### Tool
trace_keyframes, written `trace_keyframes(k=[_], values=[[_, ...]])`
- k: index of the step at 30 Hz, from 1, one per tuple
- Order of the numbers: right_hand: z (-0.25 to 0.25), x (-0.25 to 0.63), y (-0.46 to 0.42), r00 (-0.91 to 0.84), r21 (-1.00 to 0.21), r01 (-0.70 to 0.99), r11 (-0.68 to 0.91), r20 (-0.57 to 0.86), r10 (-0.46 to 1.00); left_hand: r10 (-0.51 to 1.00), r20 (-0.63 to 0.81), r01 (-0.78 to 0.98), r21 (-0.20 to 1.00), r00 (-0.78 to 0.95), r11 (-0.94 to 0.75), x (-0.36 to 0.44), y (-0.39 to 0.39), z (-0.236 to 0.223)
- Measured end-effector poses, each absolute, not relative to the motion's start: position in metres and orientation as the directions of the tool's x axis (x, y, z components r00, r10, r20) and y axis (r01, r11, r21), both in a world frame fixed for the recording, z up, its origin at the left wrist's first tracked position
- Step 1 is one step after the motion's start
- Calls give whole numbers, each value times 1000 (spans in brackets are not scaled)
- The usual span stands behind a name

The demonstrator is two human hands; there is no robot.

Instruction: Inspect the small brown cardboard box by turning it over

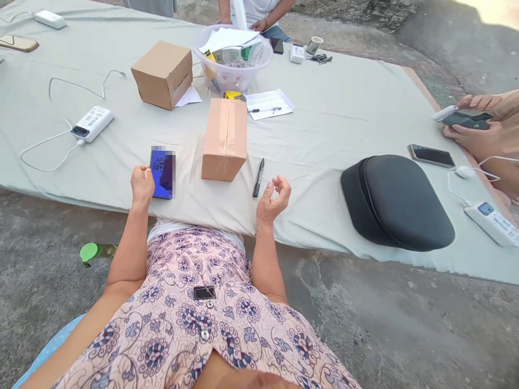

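My left hand (pixel 142 186) is closed at the left edge of a smartphone (pixel 162 175), thumb side against it. The phone's lit blue screen is partly pixelated, and the fingers' undersides are hidden. My right hand (pixel 274 200) rests near the table's front edge, palm turned up. Its fingers curl loosely, with the thumb apart and nothing held. Just left of it lies a black marker pen (pixel 258 178), not touched. Between my hands, farther in, stands a taped cardboard box (pixel 225 140).
A black case (pixel 405 200) sits at right, beside another phone (pixel 432 155) and a power strip (pixel 492 222). Farther back are a second box (pixel 162 73), a filled plastic basket (pixel 231 81), a tape measure (pixel 234 96) and paper (pixel 270 104). Two other people's hands show at the table.
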State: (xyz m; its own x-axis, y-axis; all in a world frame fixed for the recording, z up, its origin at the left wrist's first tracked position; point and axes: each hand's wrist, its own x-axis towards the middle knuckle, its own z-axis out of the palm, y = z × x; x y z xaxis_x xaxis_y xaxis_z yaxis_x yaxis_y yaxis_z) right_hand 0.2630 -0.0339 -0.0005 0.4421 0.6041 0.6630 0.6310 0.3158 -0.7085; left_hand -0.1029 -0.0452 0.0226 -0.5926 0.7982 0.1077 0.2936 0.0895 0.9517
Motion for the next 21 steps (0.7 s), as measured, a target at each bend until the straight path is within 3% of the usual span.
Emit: trace_keyframes(k=[4, 8, 11, 16, 21], values=[[9, 252, -53, 445, -795, 510, 327, 570, 691, 723, 48, 191, 974, -689, 118, -84, -63, 43], [15, 245, -72, 322, -908, 313, 279, 378, 868, 763, 83, -20, 992, -641, -124, -62, -80, 65], [19, 243, -82, 105, -974, 120, 193, 206, 973, 829, 126, -214, 935, -545, -282, -34, -89, 75], [32, 244, -95, -376, -993, -113, -33, 12, 927, 942, 61, -395, 897, -329, -196, 28, -97, 79], [44, 247, -107, -515, -958, -203, -204, -73, 854, 992, -19, -518, 854, -124, -49, 64, -100, 77]])
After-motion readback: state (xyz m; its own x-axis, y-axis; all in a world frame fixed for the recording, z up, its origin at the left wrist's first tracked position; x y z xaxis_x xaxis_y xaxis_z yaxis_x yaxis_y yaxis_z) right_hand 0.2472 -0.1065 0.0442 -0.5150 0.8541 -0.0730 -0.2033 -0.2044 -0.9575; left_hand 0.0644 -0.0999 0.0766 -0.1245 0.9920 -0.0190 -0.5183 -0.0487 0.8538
